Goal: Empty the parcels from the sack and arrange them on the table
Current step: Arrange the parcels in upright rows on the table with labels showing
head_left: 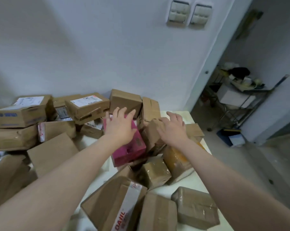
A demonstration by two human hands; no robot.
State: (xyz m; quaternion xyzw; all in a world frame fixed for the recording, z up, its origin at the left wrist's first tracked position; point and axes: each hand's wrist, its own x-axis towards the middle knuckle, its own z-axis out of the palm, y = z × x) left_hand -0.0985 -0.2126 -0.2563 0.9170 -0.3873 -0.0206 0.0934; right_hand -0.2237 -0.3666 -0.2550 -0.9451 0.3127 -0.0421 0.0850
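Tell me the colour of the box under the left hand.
The box is bright pink; the head view shows it.

Left hand (120,126) over pink box (132,149), right hand (171,127) on brown parcel (151,132), white table (191,182)

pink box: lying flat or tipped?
Tipped. The pink box slants, far end raised among the brown parcels, near end low by the table; the left hand covers its upper end.

Single head cam, wide-angle, pitched forward and down over the table (189,183).
Close in: forearms enter from the bottom edge, wall (107,47) stands beyond the fingertips (123,110), doorway (249,97) lies well off past the outer fingers of the right hand (172,129).
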